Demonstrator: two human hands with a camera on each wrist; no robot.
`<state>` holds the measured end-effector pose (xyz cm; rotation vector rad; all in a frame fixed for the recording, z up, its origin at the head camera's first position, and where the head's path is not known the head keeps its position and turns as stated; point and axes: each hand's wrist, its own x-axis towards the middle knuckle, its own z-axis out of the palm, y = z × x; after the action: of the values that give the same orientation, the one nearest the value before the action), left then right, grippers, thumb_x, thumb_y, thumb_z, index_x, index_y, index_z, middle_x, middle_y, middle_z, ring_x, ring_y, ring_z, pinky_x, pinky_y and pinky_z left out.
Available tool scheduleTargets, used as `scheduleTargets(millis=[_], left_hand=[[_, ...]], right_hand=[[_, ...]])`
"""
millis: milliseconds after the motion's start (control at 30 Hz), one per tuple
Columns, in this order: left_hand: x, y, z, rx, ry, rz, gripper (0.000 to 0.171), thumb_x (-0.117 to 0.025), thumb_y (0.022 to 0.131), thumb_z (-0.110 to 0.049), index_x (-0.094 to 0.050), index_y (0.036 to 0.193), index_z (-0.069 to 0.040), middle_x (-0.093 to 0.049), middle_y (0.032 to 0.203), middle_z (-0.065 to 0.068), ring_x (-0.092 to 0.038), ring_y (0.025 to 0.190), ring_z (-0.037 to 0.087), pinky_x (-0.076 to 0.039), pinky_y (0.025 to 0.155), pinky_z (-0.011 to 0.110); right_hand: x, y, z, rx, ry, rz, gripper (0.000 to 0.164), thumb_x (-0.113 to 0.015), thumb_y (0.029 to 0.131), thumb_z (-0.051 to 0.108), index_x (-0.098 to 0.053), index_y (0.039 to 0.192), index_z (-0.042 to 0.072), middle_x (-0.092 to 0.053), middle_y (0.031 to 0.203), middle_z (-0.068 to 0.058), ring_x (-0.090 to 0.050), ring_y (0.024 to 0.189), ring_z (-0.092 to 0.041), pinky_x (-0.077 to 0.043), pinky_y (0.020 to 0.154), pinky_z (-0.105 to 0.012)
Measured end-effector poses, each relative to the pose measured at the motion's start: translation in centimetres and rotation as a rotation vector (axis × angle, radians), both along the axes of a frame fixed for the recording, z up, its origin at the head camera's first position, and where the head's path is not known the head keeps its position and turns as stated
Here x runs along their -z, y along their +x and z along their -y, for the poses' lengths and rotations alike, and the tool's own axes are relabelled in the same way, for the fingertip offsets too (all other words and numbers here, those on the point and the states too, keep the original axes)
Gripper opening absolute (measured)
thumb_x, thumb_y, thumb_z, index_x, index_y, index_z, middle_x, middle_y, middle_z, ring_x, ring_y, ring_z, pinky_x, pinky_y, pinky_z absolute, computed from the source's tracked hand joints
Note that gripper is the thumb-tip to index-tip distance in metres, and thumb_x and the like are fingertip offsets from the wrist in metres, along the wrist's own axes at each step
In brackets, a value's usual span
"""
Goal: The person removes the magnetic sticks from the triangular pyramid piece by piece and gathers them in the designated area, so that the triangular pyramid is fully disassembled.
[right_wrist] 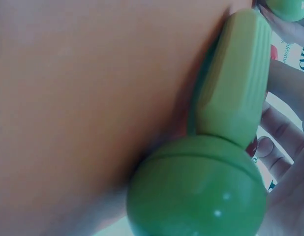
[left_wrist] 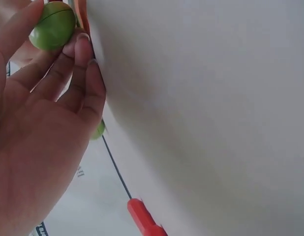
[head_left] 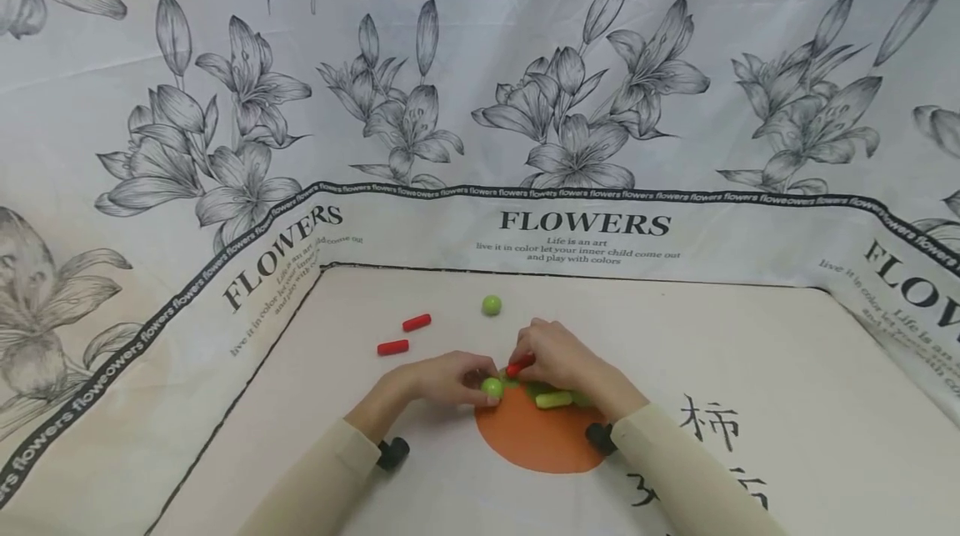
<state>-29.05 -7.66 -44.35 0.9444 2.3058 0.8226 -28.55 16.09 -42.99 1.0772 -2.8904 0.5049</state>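
Observation:
My left hand point(head_left: 452, 378) pinches a green ball point(head_left: 492, 388) between thumb and fingers at the upper left edge of an orange disc point(head_left: 536, 440). In the left wrist view that ball point(left_wrist: 51, 29) looks glossy, with a thin seam line. My right hand point(head_left: 553, 353) pinches a red stick point(head_left: 513, 370) by the disc's green top. Under the right hand, a yellow-green stick point(head_left: 553, 400) lies on the disc. The right wrist view shows this ribbed stick point(right_wrist: 235, 73) touching another green ball point(right_wrist: 196, 191). Most of the red stick is hidden by fingers.
Two red sticks point(head_left: 416, 323) lie on the white table point(head_left: 750, 328) to the left, and a loose green ball point(head_left: 491, 305) sits beyond the hands. Black handwritten characters point(head_left: 708, 423) mark the right side. A flower-printed cloth point(head_left: 420, 227) rises behind the table.

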Motion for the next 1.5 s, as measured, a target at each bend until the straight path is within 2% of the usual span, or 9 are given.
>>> scheduleTargets(millis=[167,400,533,667,867,1033,1133,1267,1500], left_hand=[[-0.1,-0.1,0.3,-0.047,0.035,-0.018,0.02,-0.074,0.094,-0.035,-0.068,0.112,-0.027,-0.065,0.1,-0.01,-0.06,0.098,0.011,-0.052,0.085,0.027],[-0.1,-1.0,0.4,-0.248,0.065,-0.092,0.027,-0.078,0.092,-0.032,-0.067,0.113,-0.02,-0.063,0.099,-0.004,-0.059,0.094,0.017,-0.054,0.079,0.029],[-0.3,-2.2,0.1,-0.376,0.05,-0.123,0.028,-0.079,0.091,-0.029,-0.065,0.112,-0.017,-0.062,0.099,0.001,-0.057,0.093,0.02,-0.053,0.074,0.03],[-0.5,-3.9,-0.7,-0.477,0.043,-0.131,0.031,-0.078,0.092,-0.026,-0.063,0.117,-0.012,-0.061,0.102,0.005,-0.057,0.091,0.022,-0.054,0.072,0.031],[-0.1,-6.2,-1.8,-0.619,0.048,-0.144,0.035,-0.076,0.093,-0.022,-0.061,0.121,-0.007,-0.061,0.105,0.008,-0.057,0.094,0.024,-0.054,0.083,0.035],[0.3,-7.6,-2.3,-0.717,0.027,-0.141,0.033,-0.074,0.094,-0.018,-0.06,0.121,-0.006,-0.061,0.11,0.01,-0.056,0.1,0.027,-0.052,0.092,0.04],[0.4,-8.3,-2.5,-0.749,0.004,-0.157,0.034,-0.074,0.094,-0.016,-0.06,0.122,-0.004,-0.061,0.113,0.011,-0.056,0.103,0.027,-0.051,0.094,0.041],[0.3,-8.8,-2.7,-0.748,-0.014,-0.178,0.037,-0.074,0.093,-0.013,-0.059,0.125,-0.002,-0.061,0.117,0.012,-0.056,0.104,0.027,-0.05,0.095,0.041],[0.2,-8.7,-2.5,-0.68,-0.072,-0.205,0.057,-0.078,0.09,-0.013,-0.052,0.14,-0.001,-0.054,0.131,0.017,-0.053,0.117,0.029,-0.046,0.107,0.044]], right_hand=[[-0.1,0.0,-0.4,0.012,-0.001,0.002,0.015,-0.086,0.082,0.015,-0.083,0.096,0.019,-0.068,0.087,0.008,-0.049,0.085,-0.013,-0.041,0.077,-0.034],[-0.1,0.5,-0.5,0.043,0.004,0.02,0.019,-0.084,0.084,0.014,-0.081,0.102,0.013,-0.069,0.095,0.002,-0.05,0.089,-0.016,-0.043,0.079,-0.035],[0.1,0.7,-1.2,0.044,-0.027,0.0,0.021,-0.084,0.085,0.014,-0.08,0.105,0.01,-0.068,0.1,-0.002,-0.052,0.092,-0.018,-0.045,0.08,-0.036],[0.3,1.0,-2.2,0.081,-0.072,0.02,0.026,-0.081,0.088,0.014,-0.076,0.112,0.005,-0.066,0.107,-0.006,-0.055,0.098,-0.021,-0.05,0.088,-0.04],[0.3,1.4,-3.3,0.189,-0.179,0.103,0.034,-0.078,0.091,0.016,-0.07,0.121,0.0,-0.062,0.115,-0.007,-0.06,0.1,-0.025,-0.053,0.091,-0.043],[0.2,1.4,-3.4,0.237,-0.216,0.153,0.028,-0.077,0.093,0.016,-0.073,0.117,0.003,-0.064,0.11,-0.006,-0.061,0.099,-0.025,-0.055,0.088,-0.041],[0.3,1.3,-3.3,0.257,-0.211,0.153,0.021,-0.076,0.093,0.017,-0.076,0.112,0.007,-0.066,0.104,-0.004,-0.061,0.096,-0.022,-0.056,0.085,-0.038],[0.2,1.1,-3.3,0.3,-0.196,0.145,0.016,-0.076,0.094,0.018,-0.078,0.108,0.01,-0.066,0.096,0.0,-0.058,0.088,-0.018,-0.052,0.077,-0.033],[0.1,0.9,-3.1,0.336,-0.194,0.161,0.015,-0.077,0.093,0.019,-0.079,0.103,0.008,-0.066,0.091,0.0,-0.056,0.081,-0.016,-0.05,0.07,-0.03]])
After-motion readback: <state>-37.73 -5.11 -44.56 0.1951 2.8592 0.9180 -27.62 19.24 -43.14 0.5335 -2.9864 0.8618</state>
